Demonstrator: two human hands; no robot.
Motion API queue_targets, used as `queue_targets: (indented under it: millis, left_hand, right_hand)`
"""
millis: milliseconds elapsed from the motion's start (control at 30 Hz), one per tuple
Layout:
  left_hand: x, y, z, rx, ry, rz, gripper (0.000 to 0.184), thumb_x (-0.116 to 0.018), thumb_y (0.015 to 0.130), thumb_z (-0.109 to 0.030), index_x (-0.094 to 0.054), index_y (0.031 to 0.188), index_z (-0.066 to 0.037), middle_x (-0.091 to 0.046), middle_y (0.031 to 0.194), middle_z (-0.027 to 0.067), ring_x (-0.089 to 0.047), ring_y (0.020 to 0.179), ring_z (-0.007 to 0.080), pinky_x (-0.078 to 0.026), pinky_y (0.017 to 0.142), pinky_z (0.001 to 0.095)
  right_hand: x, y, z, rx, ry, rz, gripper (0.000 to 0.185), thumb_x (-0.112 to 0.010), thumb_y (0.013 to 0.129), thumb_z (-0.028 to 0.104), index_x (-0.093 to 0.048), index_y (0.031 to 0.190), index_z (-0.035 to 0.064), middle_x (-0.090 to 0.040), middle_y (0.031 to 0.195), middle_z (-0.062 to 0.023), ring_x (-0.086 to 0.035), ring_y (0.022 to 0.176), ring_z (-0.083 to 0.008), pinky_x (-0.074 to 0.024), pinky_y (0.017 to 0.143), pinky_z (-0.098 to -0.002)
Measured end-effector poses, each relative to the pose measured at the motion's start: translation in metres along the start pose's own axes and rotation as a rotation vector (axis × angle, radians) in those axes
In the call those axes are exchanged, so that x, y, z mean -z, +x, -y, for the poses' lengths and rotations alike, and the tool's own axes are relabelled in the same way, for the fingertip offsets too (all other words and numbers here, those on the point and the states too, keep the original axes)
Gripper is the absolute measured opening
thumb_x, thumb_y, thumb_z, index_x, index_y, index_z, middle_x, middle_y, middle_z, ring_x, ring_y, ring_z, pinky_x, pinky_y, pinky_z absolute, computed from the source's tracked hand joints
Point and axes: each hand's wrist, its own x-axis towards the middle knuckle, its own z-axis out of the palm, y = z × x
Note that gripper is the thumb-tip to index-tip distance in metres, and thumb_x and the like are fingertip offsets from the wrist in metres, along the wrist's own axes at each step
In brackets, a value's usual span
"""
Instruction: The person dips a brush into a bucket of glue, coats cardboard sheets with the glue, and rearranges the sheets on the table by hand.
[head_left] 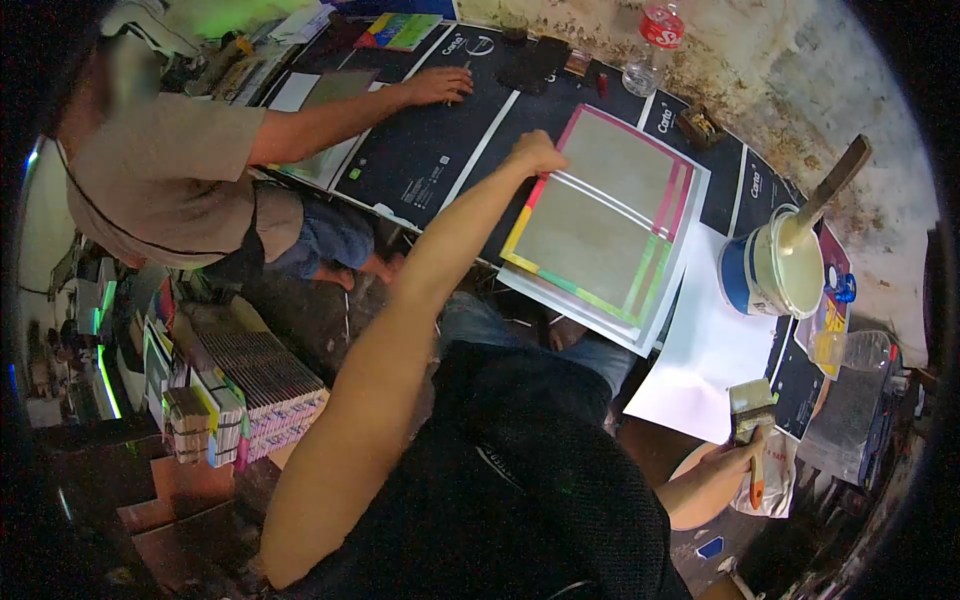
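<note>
My left hand is closed at the upper left edge of a book cover, its fingertips partly hidden. Two grey boards lie on this cover, with pink, yellow and green margins showing around them. White sheets lie under and beside it. Low on the right, my right hand grips a wide paintbrush, bristles up and the orange-tipped handle pointing down. Beyond the brush stands a blue and white bucket of cream-coloured paste, with a stained wooden stick leaning out of it.
At the left, a co-worker reaches a hand over the black-covered table. A plastic bottle stands by the stained wall; another clear bottle lies at right. Stacks of bound books sit low on the left.
</note>
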Motion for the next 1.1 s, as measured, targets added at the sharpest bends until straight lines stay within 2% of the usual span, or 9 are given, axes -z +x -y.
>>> queue_targets:
  millis: [100, 267, 300, 333, 633, 733, 867, 1033, 1100]
  left_hand:
    - [0.026, 0.027, 0.057, -0.010, 0.007, -0.058, 0.043, -0.068, 0.063, -0.030, -0.069, 0.087, 0.005, -0.066, 0.102, 0.0258, -0.065, 0.099, 0.0348, -0.052, 0.086, 0.0360]
    - [0.066, 0.040, 0.145, 0.108, 0.000, -0.242, 0.048, -0.069, 0.066, -0.034, -0.069, 0.098, 0.003, -0.064, 0.110, 0.0255, -0.061, 0.107, 0.0352, -0.049, 0.092, 0.0369]
    - [0.075, 0.034, 0.153, 0.128, 0.011, -0.221, 0.050, -0.069, 0.068, -0.034, -0.068, 0.101, 0.003, -0.063, 0.112, 0.0249, -0.061, 0.108, 0.0353, -0.049, 0.093, 0.0364]
    - [0.081, 0.029, 0.157, 0.146, 0.020, -0.203, 0.051, -0.068, 0.069, -0.033, -0.067, 0.105, 0.002, -0.062, 0.114, 0.0244, -0.060, 0.110, 0.0353, -0.048, 0.094, 0.0359]
    - [0.097, 0.014, 0.192, 0.394, -0.045, -0.329, 0.050, -0.062, 0.080, -0.024, -0.055, 0.125, -0.003, -0.052, 0.133, 0.0178, -0.047, 0.126, 0.0361, -0.027, 0.104, 0.0635]
    - [0.097, -0.003, 0.187, 0.280, 0.309, -0.597, 0.046, -0.063, 0.081, -0.024, -0.056, 0.123, -0.007, -0.053, 0.127, 0.0149, -0.049, 0.121, 0.0324, -0.029, 0.102, 0.0602]
    - [0.099, -0.014, 0.159, 0.073, 0.522, -0.601, 0.044, -0.065, 0.079, -0.027, -0.057, 0.119, -0.009, -0.055, 0.121, 0.0126, -0.051, 0.116, 0.0282, -0.032, 0.095, 0.0577]
    - [0.106, -0.041, 0.068, -0.235, 0.613, -0.665, 0.028, -0.053, 0.083, -0.017, -0.063, 0.107, -0.007, -0.056, 0.115, 0.0134, -0.053, 0.112, 0.0274, -0.033, 0.093, 0.0567]
    - [0.111, -0.062, 0.011, -0.375, 0.534, -0.711, 0.033, -0.058, 0.076, -0.018, -0.062, 0.107, -0.007, -0.056, 0.111, 0.0120, -0.053, 0.108, 0.0263, -0.030, 0.093, 0.0537]
  right_hand:
    - [-0.053, -0.052, 0.056, -0.026, -0.068, -0.112, 0.030, -0.048, 0.093, 0.015, -0.058, 0.117, -0.0016, -0.057, 0.109, -0.0237, -0.054, 0.106, -0.0282, -0.0399, 0.099, -0.0439]
    - [0.016, 0.016, -0.026, 0.046, 0.114, 0.003, 0.043, -0.060, 0.087, 0.019, -0.052, 0.125, 0.0001, -0.059, 0.118, -0.0188, -0.063, 0.099, -0.0293, -0.0521, 0.079, -0.0389]
    - [0.040, 0.027, -0.044, 0.273, -0.126, 0.078, 0.044, -0.060, 0.087, 0.019, -0.050, 0.127, 0.0018, -0.060, 0.117, -0.0196, -0.063, 0.097, -0.0308, -0.0522, 0.078, -0.0385]
    - [0.053, 0.031, -0.051, 0.314, -0.148, 0.048, 0.044, -0.059, 0.087, 0.019, -0.050, 0.127, 0.0019, -0.060, 0.117, -0.0194, -0.063, 0.097, -0.0306, -0.0521, 0.078, -0.0382]
    - [0.026, 0.006, -0.035, 0.190, 0.035, -0.152, 0.041, -0.058, 0.089, 0.020, -0.051, 0.125, 0.0021, -0.060, 0.115, -0.0172, -0.062, 0.095, -0.0281, -0.0512, 0.077, -0.0364]
    - [0.034, 0.001, -0.034, 0.197, 0.024, -0.198, 0.040, -0.057, 0.090, 0.021, -0.051, 0.125, 0.0022, -0.060, 0.115, -0.0164, -0.062, 0.094, -0.0273, -0.0509, 0.077, -0.0358]
    - [0.037, -0.006, -0.033, 0.199, 0.004, -0.243, 0.039, -0.056, 0.091, 0.021, -0.051, 0.124, 0.0023, -0.060, 0.114, -0.0154, -0.061, 0.094, -0.0262, -0.0504, 0.076, -0.0350]
    - [0.004, -0.002, -0.024, 0.183, 0.005, -0.202, 0.038, -0.055, 0.092, 0.022, -0.052, 0.124, 0.0025, -0.061, 0.113, -0.0142, -0.060, 0.093, -0.0249, -0.0499, 0.076, -0.0340]
    - [-0.015, 0.002, -0.016, 0.174, 0.017, -0.173, 0.037, -0.055, 0.092, 0.022, -0.052, 0.123, 0.0025, -0.061, 0.113, -0.0137, -0.060, 0.092, -0.0243, -0.0497, 0.075, -0.0336]
